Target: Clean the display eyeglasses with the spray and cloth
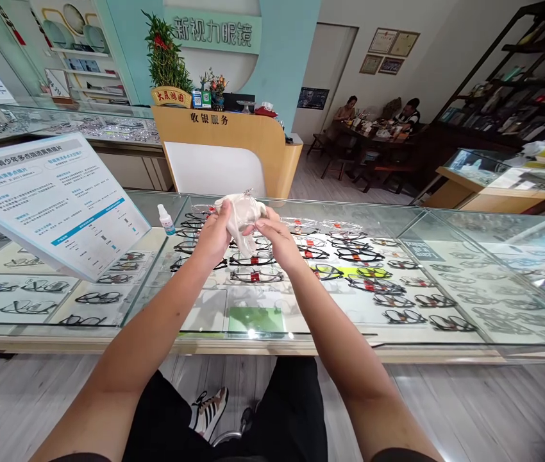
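Both my hands are raised over a glass display counter [397,221]. My left hand [215,232] is closed around a white cloth [242,217], which bunches up between the two hands. My right hand [272,234] pinches the cloth's right side, fingers pressed together. A thin clear frame edge pokes out at the top of the cloth; what is wrapped inside I cannot make out. Under the glass lie several rows of spectacle frames [354,269].
A small white spray bottle [167,220] stands on the glass to the left of my hands. A tilted information board [51,199] leans at the left. Behind the counter is a wooden cashier desk [234,138]. Two people sit at a table [378,131] far back right.
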`<state>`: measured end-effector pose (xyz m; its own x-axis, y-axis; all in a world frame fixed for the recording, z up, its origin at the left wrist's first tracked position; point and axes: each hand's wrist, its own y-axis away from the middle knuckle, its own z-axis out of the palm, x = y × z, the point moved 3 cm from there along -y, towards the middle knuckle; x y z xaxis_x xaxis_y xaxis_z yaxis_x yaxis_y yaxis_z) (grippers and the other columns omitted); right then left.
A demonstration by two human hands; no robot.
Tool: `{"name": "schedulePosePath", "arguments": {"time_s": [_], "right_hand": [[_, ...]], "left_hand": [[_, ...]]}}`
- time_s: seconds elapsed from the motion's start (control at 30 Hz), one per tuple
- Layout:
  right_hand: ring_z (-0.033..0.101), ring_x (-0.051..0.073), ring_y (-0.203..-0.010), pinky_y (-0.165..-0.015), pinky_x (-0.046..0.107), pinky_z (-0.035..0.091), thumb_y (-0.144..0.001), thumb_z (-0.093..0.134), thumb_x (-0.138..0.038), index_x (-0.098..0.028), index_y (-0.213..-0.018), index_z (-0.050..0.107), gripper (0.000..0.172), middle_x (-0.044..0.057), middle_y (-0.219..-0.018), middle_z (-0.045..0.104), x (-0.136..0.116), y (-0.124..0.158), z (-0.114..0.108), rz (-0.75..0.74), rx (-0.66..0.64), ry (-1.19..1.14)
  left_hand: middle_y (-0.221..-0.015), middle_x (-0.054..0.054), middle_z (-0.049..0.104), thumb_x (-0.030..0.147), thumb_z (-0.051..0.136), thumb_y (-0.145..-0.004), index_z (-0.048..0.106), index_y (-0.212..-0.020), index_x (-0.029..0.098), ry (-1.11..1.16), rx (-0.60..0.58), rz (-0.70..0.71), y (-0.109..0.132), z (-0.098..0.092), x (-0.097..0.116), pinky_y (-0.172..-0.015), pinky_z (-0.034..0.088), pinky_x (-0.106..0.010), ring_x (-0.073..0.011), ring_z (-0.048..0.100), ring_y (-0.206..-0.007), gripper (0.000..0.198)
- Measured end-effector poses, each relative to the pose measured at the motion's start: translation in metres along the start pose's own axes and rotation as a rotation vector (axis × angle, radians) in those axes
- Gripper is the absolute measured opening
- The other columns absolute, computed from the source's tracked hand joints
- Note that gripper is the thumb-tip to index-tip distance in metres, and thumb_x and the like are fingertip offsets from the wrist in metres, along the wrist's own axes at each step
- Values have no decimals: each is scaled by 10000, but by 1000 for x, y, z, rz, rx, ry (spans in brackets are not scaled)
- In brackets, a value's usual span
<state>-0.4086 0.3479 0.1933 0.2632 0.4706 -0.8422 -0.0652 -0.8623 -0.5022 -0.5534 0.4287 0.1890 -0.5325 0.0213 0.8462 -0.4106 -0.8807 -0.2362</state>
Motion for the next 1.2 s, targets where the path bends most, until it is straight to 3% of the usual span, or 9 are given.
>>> {"name": "schedulePosePath", "arguments": {"time_s": [0.13,0.27,0.4,0.67,0.83,1.0,1.2], "right_hand": [[552,362,-1419,-1347,494,313,-1037,650,-688,-262,-828,874,524,82,-1329,734,-2,0,0,32,-68,-37],[546,363,-1456,-1352,471,292,-1022,671,-622,-261,-791,860,468,82,-1312,748,-1,0,-2,40,-82,-85],[549,355,-1468,-1343,457,299,-1015,675,-601,-266,-772,849,449,68,-1285,759,0,-1,-3,39,-80,-114],[545,364,-1495,-1302,443,352,-980,717,-580,-256,-769,857,411,60,-1383,739,1,-1,-1,63,-79,-197],[576,347,-1457,-1270,428,379,-984,721,-554,-257,-800,876,382,59,-1376,746,4,-1,0,69,-102,-238],[608,348,-1395,-1226,438,435,-964,750,-680,-253,-807,870,470,68,-1371,735,4,0,2,102,-130,-240],[581,348,-1421,-1320,472,351,-955,752,-764,-242,-816,874,554,84,-1405,682,1,1,3,95,-148,-194]], "left_hand": [[-792,-68,779,830,910,-760,739,-886,169,-91,-43,7,-1,-6,-1,-791,631,-342,-288,812,-946,694],[-723,-42,730,876,902,-718,715,-832,178,-177,-108,23,-4,-13,-1,-649,565,-310,-225,735,-743,732],[-694,-17,710,797,981,-673,724,-829,167,-209,-152,-4,-5,-15,4,-553,480,-275,-149,612,-590,698],[-742,-18,731,579,1072,-650,725,-929,173,-228,-321,-46,1,-8,15,-635,525,-293,-186,678,-682,603],[-699,-4,713,527,1062,-681,724,-903,184,-288,-305,8,3,-6,18,-613,491,-278,-167,639,-649,530],[-631,8,681,570,1038,-699,689,-856,192,-316,-294,43,4,-3,18,-603,475,-272,-158,607,-610,538],[-577,21,677,565,1044,-694,659,-891,207,-308,-289,50,7,1,18,-592,468,-269,-151,586,-567,561]]}}
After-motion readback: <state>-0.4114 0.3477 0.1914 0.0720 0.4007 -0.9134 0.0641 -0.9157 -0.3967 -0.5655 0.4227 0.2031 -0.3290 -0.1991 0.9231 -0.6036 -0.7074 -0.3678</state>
